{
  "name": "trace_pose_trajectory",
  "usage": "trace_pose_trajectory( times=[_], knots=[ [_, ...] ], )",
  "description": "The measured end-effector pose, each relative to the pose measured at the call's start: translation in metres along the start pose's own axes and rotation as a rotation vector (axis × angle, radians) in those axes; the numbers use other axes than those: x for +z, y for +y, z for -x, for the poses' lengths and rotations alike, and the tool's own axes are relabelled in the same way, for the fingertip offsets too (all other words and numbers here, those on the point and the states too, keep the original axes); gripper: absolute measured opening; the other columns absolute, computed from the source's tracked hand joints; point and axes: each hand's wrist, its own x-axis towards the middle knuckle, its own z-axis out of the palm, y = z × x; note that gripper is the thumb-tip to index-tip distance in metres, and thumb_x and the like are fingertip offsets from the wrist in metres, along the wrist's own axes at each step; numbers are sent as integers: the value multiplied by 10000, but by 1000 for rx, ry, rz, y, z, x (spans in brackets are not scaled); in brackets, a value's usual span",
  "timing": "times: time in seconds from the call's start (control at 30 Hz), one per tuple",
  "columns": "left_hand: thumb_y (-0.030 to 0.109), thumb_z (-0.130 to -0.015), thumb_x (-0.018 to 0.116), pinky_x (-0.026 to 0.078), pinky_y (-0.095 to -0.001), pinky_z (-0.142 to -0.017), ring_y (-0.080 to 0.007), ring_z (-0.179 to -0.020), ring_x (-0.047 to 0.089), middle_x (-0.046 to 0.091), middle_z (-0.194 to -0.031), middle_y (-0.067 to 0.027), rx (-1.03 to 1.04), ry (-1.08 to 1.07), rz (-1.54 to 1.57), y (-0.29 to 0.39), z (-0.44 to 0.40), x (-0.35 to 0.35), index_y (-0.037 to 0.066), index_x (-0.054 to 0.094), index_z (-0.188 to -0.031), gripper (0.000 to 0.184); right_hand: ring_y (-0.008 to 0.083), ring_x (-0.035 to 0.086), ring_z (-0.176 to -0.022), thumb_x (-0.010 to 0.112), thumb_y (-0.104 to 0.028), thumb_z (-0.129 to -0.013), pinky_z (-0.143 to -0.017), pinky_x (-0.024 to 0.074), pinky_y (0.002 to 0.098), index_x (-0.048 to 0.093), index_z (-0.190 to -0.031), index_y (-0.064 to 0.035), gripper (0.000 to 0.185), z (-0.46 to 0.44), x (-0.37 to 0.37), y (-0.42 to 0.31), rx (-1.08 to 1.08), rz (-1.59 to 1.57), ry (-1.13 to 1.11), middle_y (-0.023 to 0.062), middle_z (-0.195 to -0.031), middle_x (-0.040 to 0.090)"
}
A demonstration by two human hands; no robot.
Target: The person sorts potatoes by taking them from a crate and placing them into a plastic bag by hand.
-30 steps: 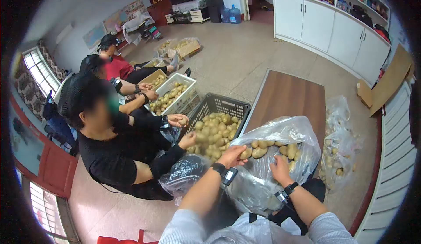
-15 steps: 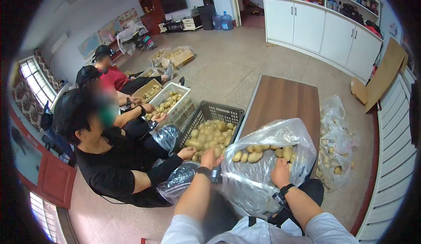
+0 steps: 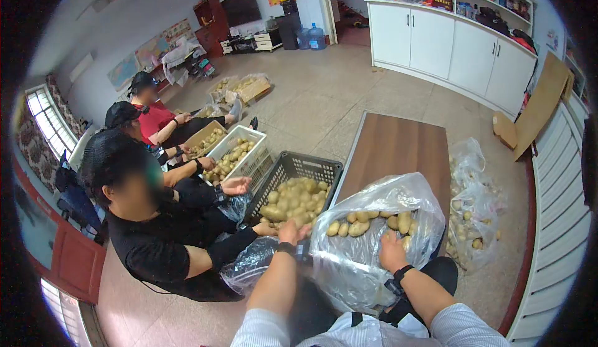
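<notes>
My left hand (image 3: 293, 232) is over the near edge of the black crate (image 3: 309, 160), by the potatoes (image 3: 296, 199) inside it; its fingers are smeared and I cannot make out what they hold. At the mouth of the clear plastic bag (image 3: 352, 266), my right hand (image 3: 392, 251) has its fingers closed against several potatoes (image 3: 403, 222). More potatoes (image 3: 359, 228) lie in a row inside the bag, which rests against the brown table (image 3: 402, 141). A co-worker's hand is close to my left hand at the crate.
Three people sit at the left, the nearest in black (image 3: 149, 241). A white crate (image 3: 254, 136) and a cardboard box (image 3: 202, 136) hold potatoes. Filled plastic bags (image 3: 473, 222) lie on the floor right of the table. White cabinets (image 3: 430, 42) stand behind.
My left hand has moved left from the bag's potatoes to the black crate. The potato it held a second ago is no longer seen in it. The nearest person's far hand has opened.
</notes>
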Motion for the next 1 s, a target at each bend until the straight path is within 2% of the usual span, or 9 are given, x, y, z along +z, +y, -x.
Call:
trace_pose_trajectory(
  times=[0.13,0.27,0.33,0.37,0.57,0.63,0.77,0.83,1.0],
  knots=[
    [234,-837,600,548,-399,-652,-337,-826,636,609,-979,-194,-16,5,-29,-14,-9,1,-45,558,-1007,330,442,545,-936,574,-55,-714,-829,460,501,567,-1108,-49,394,3,3,0,-40,-41,16,177,-1253,464],
    [159,-901,526,569,-381,-613,-312,-808,643,597,-981,-177,139,-89,-469,-39,-23,2,-74,541,-981,247,433,546,-943,589,-81,-708,-834,463,490,576,-1103,-54,396,2,2,0,-43,-48,-3,160,-1263,463],
    [202,-885,561,558,-373,-607,-292,-760,642,611,-896,-142,-100,30,356,-49,-27,19,-49,558,-917,253,417,548,-989,616,-99,-688,-868,461,473,582,-1101,-54,417,0,8,3,-25,-109,-7,163,-1255,473],
    [245,-869,597,546,-364,-601,-272,-712,640,625,-810,-106,-340,145,1183,-29,-17,17,-25,576,-853,271,417,548,-989,616,-99,-688,-868,461,473,582,-1101,-54,417,0,11,5,-28,-108,-2,163,-1255,473],
    [188,-920,486,578,-426,-688,-305,-808,599,513,-900,-153,60,43,600,-65,-39,36,-23,448,-950,217,374,537,-1077,659,-123,-671,-935,442,425,585,-1111,-48,452,-3,10,4,34,-320,-47,188,-1231,498],
    [211,-912,498,571,-436,-721,-308,-834,602,518,-911,-144,-379,44,1118,13,4,4,-17,451,-958,237,381,531,-1078,651,-116,-677,-938,439,416,579,-1116,-51,449,-6,29,15,1,-417,19,195,-1191,523],
    [83,-887,501,560,-418,-714,-321,-839,613,560,-1016,-158,-313,-51,1103,14,4,10,17,485,-1071,196,339,589,-961,610,-108,-740,-821,487,412,568,-1114,-65,378,-12,38,18,-6,-457,91,172,-1108,567],
    [93,-890,509,562,-419,-727,-325,-855,613,558,-1020,-156,-207,-180,1160,-47,-40,43,17,479,-1085,211,285,607,-819,556,-119,-815,-686,493,388,556,-1132,-87,318,-18,15,5,481,-1067,-324,141,-1036,589],
    [204,-926,536,533,-498,-790,-348,-956,606,532,-1046,-125,-172,-295,1009,33,16,25,45,476,-1073,224,260,590,-741,530,-157,-859,-620,472,337,511,-1198,-93,345,-20,4,2,578,-1787,-444,126,-1026,590]
  ],
)
